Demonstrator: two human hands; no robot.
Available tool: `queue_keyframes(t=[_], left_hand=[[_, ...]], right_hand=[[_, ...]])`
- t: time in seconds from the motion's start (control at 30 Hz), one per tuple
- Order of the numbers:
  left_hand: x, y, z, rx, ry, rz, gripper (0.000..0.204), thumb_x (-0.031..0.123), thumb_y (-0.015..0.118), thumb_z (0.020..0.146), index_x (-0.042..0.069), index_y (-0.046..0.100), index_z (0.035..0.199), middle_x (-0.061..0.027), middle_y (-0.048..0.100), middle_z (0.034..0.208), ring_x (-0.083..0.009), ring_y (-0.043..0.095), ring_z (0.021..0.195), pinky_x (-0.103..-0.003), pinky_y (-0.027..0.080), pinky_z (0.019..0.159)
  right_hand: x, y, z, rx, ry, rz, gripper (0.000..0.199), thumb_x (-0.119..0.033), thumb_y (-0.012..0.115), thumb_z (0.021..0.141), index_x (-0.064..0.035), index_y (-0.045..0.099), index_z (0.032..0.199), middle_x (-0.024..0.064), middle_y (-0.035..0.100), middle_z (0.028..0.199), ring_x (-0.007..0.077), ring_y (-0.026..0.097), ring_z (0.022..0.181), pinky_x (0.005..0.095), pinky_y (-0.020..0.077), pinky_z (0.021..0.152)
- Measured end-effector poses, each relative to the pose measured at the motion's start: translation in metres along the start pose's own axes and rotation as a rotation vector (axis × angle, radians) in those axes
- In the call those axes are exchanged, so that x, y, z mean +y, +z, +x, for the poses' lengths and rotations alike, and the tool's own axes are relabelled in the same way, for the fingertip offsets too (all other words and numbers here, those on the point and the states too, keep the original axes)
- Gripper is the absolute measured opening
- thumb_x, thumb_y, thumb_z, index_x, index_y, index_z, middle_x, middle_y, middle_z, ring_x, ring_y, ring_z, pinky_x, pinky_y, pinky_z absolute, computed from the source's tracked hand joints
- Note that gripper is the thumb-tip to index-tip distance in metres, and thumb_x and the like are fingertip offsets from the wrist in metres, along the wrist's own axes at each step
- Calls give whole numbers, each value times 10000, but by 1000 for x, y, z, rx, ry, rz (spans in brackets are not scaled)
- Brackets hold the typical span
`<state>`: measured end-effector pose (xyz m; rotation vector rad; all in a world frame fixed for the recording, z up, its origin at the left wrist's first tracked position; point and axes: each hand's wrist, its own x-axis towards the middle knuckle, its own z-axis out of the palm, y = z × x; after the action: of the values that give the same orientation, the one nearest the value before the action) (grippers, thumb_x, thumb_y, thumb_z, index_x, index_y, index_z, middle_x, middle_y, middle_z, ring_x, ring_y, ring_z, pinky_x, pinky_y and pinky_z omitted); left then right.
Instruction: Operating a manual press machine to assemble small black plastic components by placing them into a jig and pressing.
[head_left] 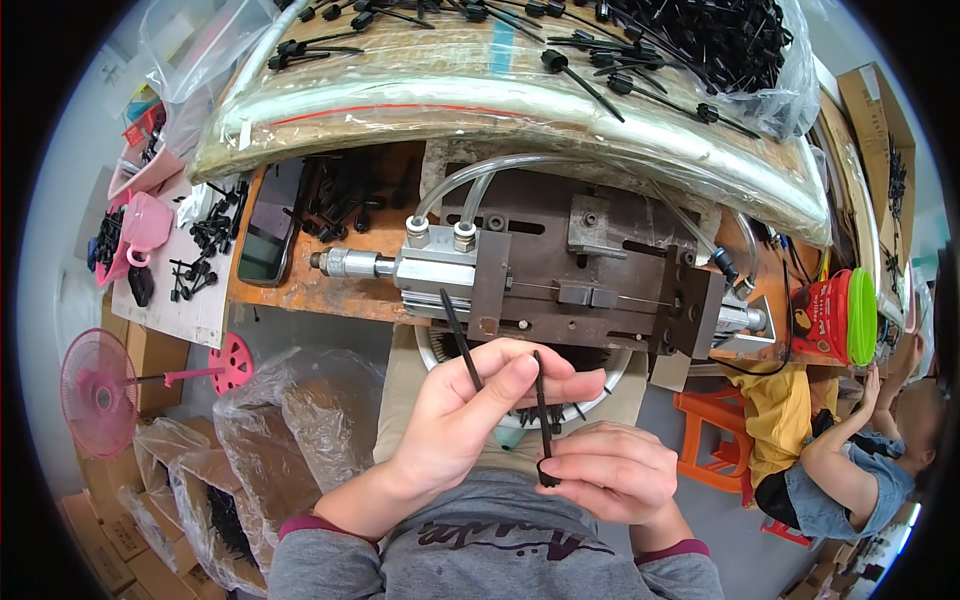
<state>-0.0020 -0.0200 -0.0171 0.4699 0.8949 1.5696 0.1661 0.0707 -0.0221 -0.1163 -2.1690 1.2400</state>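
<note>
My left hand (470, 405) is closed on a thin black stem (458, 335), which slants up from between thumb and fingers toward the machine. Close by, my right hand (615, 470) pinches the knobbed lower end of a second black stemmed part (544, 420). That part stands nearly upright, its upper tip at my left fingertips. Ahead of both hands is a bench machine (580, 290) with metal cylinders at its two ends and clear air hoses (450, 190). Below the machine, partly hidden by my hands, is a round white-rimmed container (610, 405) with black stemmed parts in it.
A plastic-wrapped shelf (420, 115) above the machine carries loose black stemmed parts and a heaped bag (715, 40). A phone (270, 225) lies at left, a red tub (820, 315) at right. A pink fan (100, 390), an orange stool (710, 435) and a co-worker (850, 470) are nearby.
</note>
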Motion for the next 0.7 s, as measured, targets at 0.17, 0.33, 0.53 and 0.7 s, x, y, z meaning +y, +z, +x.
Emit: queue_keyframes(t=[0.17,0.33,0.53,0.7], left_hand=[[-2,0,-2,12,-15,-15,278,243,464,1049,-10,577,1053,-275,671,1110,-349,633,1139,-470,453,1045],[-2,1,-3,22,-30,-22,279,244,464,1049,-11,577,1030,-276,671,1108,-347,631,1141,-471,453,1045],[-5,-1,-4,9,-40,-31,283,246,456,1052,-11,570,1020,-283,666,1118,-349,625,1150,-471,454,1045],[-13,-7,-4,-49,-21,-63,293,244,445,1062,-4,596,1101,-224,677,1156,-249,634,1141,-356,478,1003]], right_hand=[[0,1,-2,4,-21,-47,302,-58,838,688,-12,735,968,115,712,921,238,705,748,320,565,632],[0,2,-4,12,-18,-40,309,-44,828,688,-16,742,984,115,706,940,235,701,752,321,569,637],[1,2,-6,10,-14,-53,312,-48,829,687,-18,742,985,110,705,940,234,702,753,316,570,631],[4,2,-7,8,-13,-65,309,-50,828,689,-20,743,985,107,705,940,237,706,766,314,574,641]])
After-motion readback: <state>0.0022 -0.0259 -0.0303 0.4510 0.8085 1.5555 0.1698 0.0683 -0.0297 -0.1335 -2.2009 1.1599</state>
